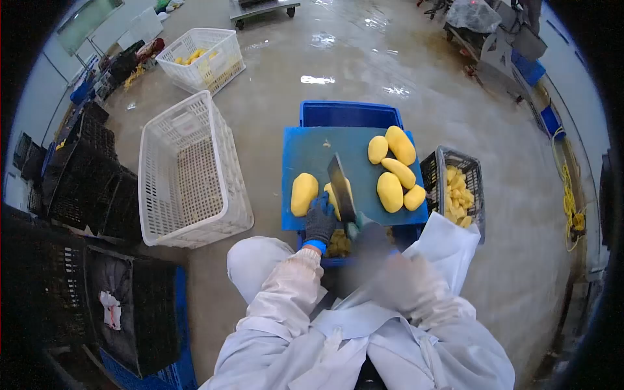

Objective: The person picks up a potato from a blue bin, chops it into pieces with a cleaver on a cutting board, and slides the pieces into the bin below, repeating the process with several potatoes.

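Note:
On the blue cutting board (305, 144), a peeled potato (331, 197) lies partly behind the blade of a cleaver (338, 188). My left hand (320, 221), in a dark glove with blue fingertips, grips that potato from the near side. The cleaver's handle is in my right hand (359, 226), which wears a greenish glove and is partly blurred. Its blade points away from me, at or over the potato. Another whole peeled potato (304, 194) rests just left of my left hand. Several more peeled potatoes (390, 192) are grouped on the board's right side.
A blue crate (351, 115) stands under the board. Potato pieces (338, 244) show below its near edge. To the right is a black basket (478, 166) of cut pieces. A white crate (218, 218) stands left; another white crate (224, 55) holding yellow pieces is farther back. The floor looks wet.

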The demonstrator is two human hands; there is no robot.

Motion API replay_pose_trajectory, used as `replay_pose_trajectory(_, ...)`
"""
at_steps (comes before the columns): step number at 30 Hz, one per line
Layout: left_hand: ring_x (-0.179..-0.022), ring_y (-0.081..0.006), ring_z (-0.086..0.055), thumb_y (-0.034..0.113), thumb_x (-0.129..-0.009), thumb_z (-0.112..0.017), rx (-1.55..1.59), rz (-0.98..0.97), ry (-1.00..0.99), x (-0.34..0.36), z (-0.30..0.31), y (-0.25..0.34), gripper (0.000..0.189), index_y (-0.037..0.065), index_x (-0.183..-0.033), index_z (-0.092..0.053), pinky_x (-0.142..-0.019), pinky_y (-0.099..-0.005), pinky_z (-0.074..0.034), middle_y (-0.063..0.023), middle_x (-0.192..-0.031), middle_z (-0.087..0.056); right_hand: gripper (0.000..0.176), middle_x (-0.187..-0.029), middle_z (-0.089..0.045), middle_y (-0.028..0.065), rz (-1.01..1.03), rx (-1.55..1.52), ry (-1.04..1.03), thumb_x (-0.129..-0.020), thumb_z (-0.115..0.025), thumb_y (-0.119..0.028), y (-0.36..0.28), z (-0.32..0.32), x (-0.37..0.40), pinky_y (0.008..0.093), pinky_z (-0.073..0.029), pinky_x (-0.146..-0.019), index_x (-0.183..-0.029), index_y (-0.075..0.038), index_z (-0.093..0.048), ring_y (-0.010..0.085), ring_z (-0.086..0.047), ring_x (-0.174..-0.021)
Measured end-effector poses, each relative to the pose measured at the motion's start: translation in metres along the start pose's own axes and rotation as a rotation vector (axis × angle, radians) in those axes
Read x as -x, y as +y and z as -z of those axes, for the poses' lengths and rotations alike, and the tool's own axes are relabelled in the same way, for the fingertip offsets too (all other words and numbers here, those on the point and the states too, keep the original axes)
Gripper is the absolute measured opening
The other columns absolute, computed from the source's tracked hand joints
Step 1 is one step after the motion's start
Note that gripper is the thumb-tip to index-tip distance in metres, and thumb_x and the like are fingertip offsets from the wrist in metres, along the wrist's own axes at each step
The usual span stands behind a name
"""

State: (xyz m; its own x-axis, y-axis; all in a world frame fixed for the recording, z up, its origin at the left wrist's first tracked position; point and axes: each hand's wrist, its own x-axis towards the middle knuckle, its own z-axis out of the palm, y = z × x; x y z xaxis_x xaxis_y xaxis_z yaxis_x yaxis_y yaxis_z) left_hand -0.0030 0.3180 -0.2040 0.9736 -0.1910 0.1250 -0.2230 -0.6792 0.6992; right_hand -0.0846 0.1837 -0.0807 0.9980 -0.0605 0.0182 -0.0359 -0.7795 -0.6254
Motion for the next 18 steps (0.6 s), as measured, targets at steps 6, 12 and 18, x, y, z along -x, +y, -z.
replay_pose_trajectory(6,-0.129,-0.0442,-0.03,0.052,-0.073,-0.065,-0.312,0.29,0.036,-0.021,-0.018,0.088,0.093,0.008,-0.144,-0.023,-0.105,-0.0522,-0.027,-0.0251,-0.143,-0.027,0.034,-0.085,-0.064,0.0205,-0.188,-0.429,0.013,-0.087,-0.055,-0.024,0.028,0.07,0.044,0.0481,-0.049,-0.07,-0.114,-0.004,-0.053,0.0392,-0.063,-0.077)
replay_pose_trajectory(12,-0.133,-0.04,-0.028,0.032,-0.073,-0.068,-0.376,-0.178,-0.389,-0.031,0.005,0.082,0.079,0.023,-0.142,-0.031,-0.107,-0.0548,-0.024,-0.0137,-0.146,-0.029,0.033,-0.085,-0.064,0.0211,-0.095,-0.166,-0.011,-0.086,-0.056,-0.028,0.087,0.073,0.05,0.0473,-0.049,-0.069,-0.11,-0.006,-0.055,0.0381,-0.063,-0.078)
replay_pose_trajectory(18,-0.135,-0.0375,-0.026,0.03,-0.073,-0.068,-0.324,-0.181,-0.152,0.012,0.02,0.059,0.082,0.013,-0.143,-0.027,-0.108,-0.0525,-0.023,-0.0171,-0.145,-0.03,0.029,-0.085,-0.065,0.0204,-0.18,0.227,-0.19,-0.085,-0.054,-0.03,0.07,0.076,0.029,0.0495,-0.049,-0.071,-0.104,-0.009,-0.055,0.0379,-0.063,-0.079)
